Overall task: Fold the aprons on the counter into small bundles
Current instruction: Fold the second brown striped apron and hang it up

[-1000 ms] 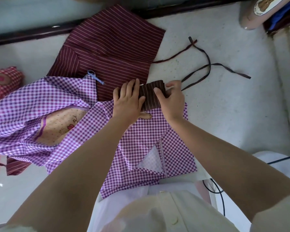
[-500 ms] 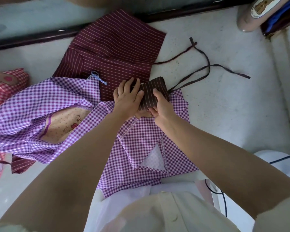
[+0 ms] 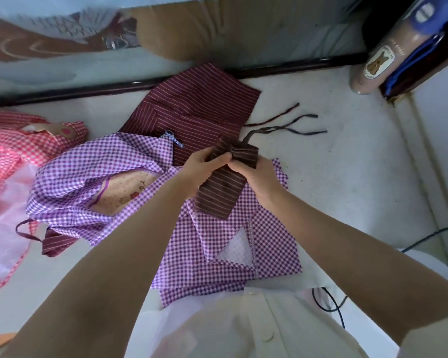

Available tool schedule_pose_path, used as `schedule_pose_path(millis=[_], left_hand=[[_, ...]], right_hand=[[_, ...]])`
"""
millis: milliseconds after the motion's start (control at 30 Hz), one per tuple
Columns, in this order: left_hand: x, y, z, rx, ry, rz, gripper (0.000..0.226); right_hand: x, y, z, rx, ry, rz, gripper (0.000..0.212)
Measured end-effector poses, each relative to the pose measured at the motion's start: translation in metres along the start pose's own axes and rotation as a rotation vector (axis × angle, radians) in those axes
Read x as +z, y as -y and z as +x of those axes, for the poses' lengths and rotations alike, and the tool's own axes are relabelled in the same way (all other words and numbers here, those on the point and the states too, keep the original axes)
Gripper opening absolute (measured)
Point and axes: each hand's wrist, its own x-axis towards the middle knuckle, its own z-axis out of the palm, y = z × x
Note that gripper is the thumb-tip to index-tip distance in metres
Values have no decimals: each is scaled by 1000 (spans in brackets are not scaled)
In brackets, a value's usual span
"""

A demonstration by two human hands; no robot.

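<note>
A small dark brown striped bundle is lifted above the purple checked apron, its lower flap hanging loose. My left hand grips its upper left part. My right hand grips its upper right part from below. Dark ties trail from the bundle onto the counter. Behind it, a maroon striped apron lies spread flat. A pink checked apron lies at the far left.
The white counter has bare surface to the right. A pink bottle with a bear label leans at the back right corner. A dark rail runs along the back edge. A black cable lies near my body.
Both hands have raised the brown striped bundle off the purple apron; part of it has unrolled and hangs down. The ties have been dragged closer.
</note>
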Motion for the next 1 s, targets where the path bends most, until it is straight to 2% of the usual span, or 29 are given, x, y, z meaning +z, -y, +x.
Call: schedule_pose_path(millis=[67, 133, 233, 367, 500, 567, 667, 767, 933, 1000], left_hand=[[2, 10, -15, 62, -29, -33, 28], [1, 17, -30, 83, -37, -40, 24], [-4, 26, -56, 95, -6, -59, 21], [-11, 35, -87, 41, 31, -125, 18], [-25, 50, -115, -46, 81, -127, 17], [-33, 60, -127, -83, 86, -105, 25], [-43, 71, -142, -123, 91, -79, 40], [-54, 84, -160, -144, 92, -116, 43], [-68, 114, -205, -64, 17, -318, 23], [-71, 128, -220, -26, -33, -367, 26]], right_hand=[[-1, 3, -10, 10, 34, -30, 29], [-4, 6, -17, -3, -24, -67, 26], [-9, 9, -25, -162, -68, -226, 24], [-8, 15, -42, -359, 120, -579, 29], [-6, 16, -55, -205, 337, -666, 19], [-6, 10, -61, -185, 434, -727, 17], [-2, 3, -71, -189, 479, -793, 12], [10, -8, -85, -269, 404, -785, 14], [51, -48, -133, -530, 74, -701, 21], [72, -65, -155, -548, 27, -655, 19]])
